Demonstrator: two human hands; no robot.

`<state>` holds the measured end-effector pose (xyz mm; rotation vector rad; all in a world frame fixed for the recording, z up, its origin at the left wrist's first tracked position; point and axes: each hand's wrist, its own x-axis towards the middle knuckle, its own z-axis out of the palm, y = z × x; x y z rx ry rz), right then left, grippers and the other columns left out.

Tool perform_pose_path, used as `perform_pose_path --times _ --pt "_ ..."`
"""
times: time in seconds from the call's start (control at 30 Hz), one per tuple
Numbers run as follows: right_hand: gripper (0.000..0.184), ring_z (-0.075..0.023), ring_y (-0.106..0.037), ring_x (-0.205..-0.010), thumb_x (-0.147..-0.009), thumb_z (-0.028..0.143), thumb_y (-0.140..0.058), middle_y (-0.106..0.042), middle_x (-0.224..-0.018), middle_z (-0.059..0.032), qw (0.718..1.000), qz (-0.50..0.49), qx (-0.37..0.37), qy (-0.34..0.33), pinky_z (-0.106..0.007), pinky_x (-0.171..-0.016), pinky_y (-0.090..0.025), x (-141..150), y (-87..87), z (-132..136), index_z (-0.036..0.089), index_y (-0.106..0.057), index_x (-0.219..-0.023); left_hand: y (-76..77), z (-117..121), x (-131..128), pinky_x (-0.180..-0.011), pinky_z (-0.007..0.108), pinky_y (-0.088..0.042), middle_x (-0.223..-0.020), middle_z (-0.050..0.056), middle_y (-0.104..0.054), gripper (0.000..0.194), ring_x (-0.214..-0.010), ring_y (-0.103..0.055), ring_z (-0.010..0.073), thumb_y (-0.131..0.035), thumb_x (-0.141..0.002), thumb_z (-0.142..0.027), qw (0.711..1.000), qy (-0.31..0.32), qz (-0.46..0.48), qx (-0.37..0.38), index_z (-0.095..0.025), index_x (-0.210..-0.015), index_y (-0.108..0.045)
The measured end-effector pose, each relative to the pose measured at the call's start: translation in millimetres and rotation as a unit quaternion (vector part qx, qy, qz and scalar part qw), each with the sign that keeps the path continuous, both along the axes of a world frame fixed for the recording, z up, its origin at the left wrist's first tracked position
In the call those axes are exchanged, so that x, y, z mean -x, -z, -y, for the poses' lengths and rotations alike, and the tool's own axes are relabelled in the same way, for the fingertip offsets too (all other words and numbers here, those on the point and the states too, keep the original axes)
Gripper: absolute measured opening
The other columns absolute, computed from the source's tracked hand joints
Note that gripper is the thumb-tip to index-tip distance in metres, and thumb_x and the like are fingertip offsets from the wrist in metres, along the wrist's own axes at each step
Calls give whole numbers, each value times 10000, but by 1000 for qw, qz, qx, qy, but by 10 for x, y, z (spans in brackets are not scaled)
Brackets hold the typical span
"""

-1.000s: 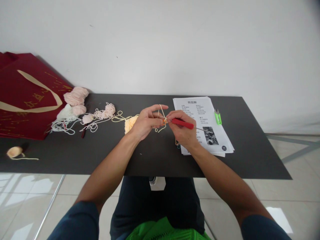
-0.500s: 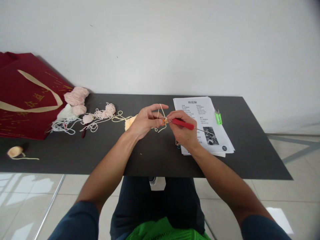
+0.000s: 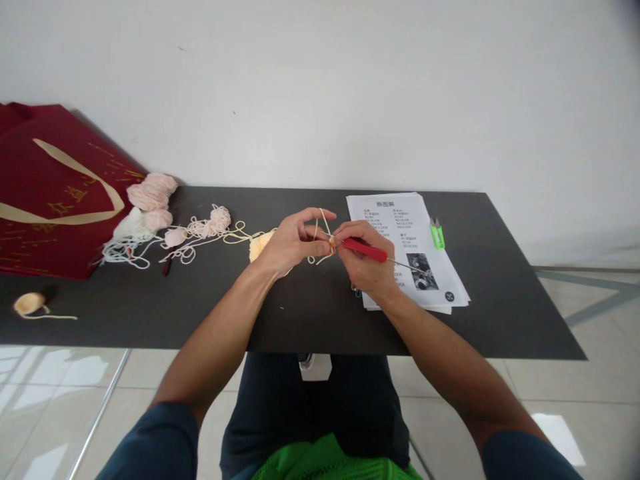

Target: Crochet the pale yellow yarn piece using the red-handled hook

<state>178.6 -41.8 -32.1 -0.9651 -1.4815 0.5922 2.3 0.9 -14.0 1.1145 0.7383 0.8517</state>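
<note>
My left hand [image 3: 293, 243] pinches a small cream crochet piece [image 3: 332, 241] between thumb and fingers, and a bit of orange shows at its edge. A strand of cream yarn [image 3: 323, 220] loops over my raised left index finger. In my right hand [image 3: 369, 263] is a crochet hook with a red handle [image 3: 365, 249], held like a pen; its tip meets the piece, though the fingers partly hide it. The thin metal shaft at the other end points right over the papers. A yellow yarn ball [image 3: 259, 246] lies behind my left wrist.
Printed sheets [image 3: 400, 207] lie beneath and beyond my right hand, with green thread snips [image 3: 437, 235] on their right edge. Pink yarn [image 3: 153, 192], white yarn [image 3: 131, 227] and a dark red bag [image 3: 55, 193] are at the left. A small cream crocheted piece [image 3: 30, 304] sits near the front-left edge.
The small piece has turned slightly in my left fingers, and its orange bit sits a little lower and further right. Both hands stay in nearly the same place.
</note>
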Motion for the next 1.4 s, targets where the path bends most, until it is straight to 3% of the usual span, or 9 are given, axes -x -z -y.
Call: perform_pose_path --times 0.2,0.37,0.53,0.67,0.9,1.07,1.23,1.33,1.4 --pt "99 -195 -725 -897 -873 170 -730 -766 -955 -19 1000 -7 18 -3 -385 -835 -575 -1 -15 6 267 -716 -863 -47 18 -25 -636 246 -508 -741 28 -782 634 -630 -704 143 -876 -642 -127 999 -16 -36 -9 -144 -1233 -647" --pt "70 -192 -719 -890 -867 215 -764 -772 -925 -18 997 -54 48 12 -372 -835 -568 17 -56 5 260 -727 -827 -31 14 -17 -612 242 -454 -691 -2 -742 617 -600 -651 129 -782 -657 -85 997 8 -62 -35 -145 -1251 -626" --pt "88 -186 -707 -883 -836 278 -824 -780 -930 -8 985 -128 115 0 -358 -826 -571 34 5 -35 263 -738 -844 69 -13 -26 -597 242 -416 -663 -43 -667 502 -577 -564 110 -699 -685 -91 974 -33 -167 -153 -163 -1180 -652" --pt "112 -173 -709 -892 -836 296 -838 -771 -952 1 976 -176 126 -20 -353 -865 -571 33 137 -88 269 -741 -885 112 -6 -57 -625 250 -414 -789 -23 -674 527 -659 -562 116 -704 -669 -88 954 -61 -206 -208 -180 -1187 -677" --pt "157 -183 -713 -938 -860 372 -817 -756 -986 -9 974 -193 118 -2 -380 -917 -581 43 230 -131 268 -715 -920 101 138 -239 -703 251 -445 -860 -33 -641 631 -741 -561 108 -836 -680 -160 977 -151 -66 -137 -212 -1281 -650" --pt "164 -173 -707 -957 -826 302 -845 -738 -995 -2 959 -248 128 -40 -389 -972 -579 75 157 -110 272 -703 -901 106 212 -326 -672 253 -442 -839 -27 -662 606 -717 -573 107 -868 -741 -267 977 -184 -21 -109 -211 -1293 -624" --pt "279 -202 -705 -987 -741 385 -912 -730 -1012 -17 941 -285 163 -82 -423 -1002 -584 111 54 -73 274 -700 -885 64 221 -322 -669 259 -458 -823 -29 -666 519 -693 -579 108 -830 -756 -246 968 -221 -20 -114 -221 -1234 -631" --pt "323 -202 -694 -976 -729 439 -915 -718 -1065 -28 928 -299 180 -131 -409 -949 -591 108 24 -59 271 -709 -913 48 221 -314 -656 255 -448 -780 -45 -624 470 -682 -559 109 -787 -752 -210 963 -240 -20 -123 -229 -1197 -637" --pt "304 -178 -663 -884 -773 477 -876 -695 -995 -20 923 -300 189 -146 -372 -840 -591 98 19 -58 267 -712 -918 40 225 -308 -652 255 -441 -767 -51 -591 461 -680 -543 109 -761 -747 -182 959 -248 -27 -132 -233 -1189 -639"
